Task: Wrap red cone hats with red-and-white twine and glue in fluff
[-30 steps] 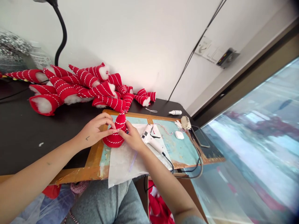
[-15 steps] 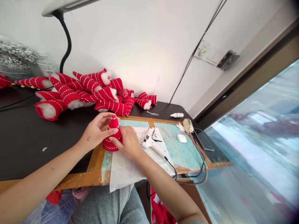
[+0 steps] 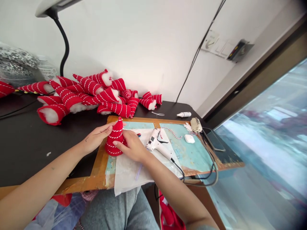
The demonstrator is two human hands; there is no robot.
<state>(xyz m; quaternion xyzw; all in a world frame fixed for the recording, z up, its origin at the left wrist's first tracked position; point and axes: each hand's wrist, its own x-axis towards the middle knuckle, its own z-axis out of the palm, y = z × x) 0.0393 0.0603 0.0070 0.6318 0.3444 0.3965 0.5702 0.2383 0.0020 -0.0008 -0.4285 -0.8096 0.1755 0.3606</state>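
Observation:
A red cone (image 3: 115, 140) wound with red-and-white twisted cord stands upright between my hands at the near edge of the work board. My left hand (image 3: 97, 138) is on its left side, with the fingers reaching behind the upper part and the thumb against its edge. From the right, my right hand (image 3: 134, 144) grips the lower body, thumb across the front and fingers hidden behind. A white glue gun (image 3: 158, 147) lies just right of my right hand on a white sheet (image 3: 126, 175).
Several cord-wound red cones stuffed with white filling (image 3: 92, 92) are heaped at the back left. On the blue-topped board (image 3: 194, 159) lie a piece of twisted cord (image 3: 172, 131) and a white case (image 3: 189, 138). A white tube (image 3: 184, 114), a phone (image 3: 213, 139) and cables are at the right.
My left hand has opened out and slid lower, leaving the cone's tip exposed. The cone stands taller in view, and my right hand keeps its hold. The camera view has shifted slightly.

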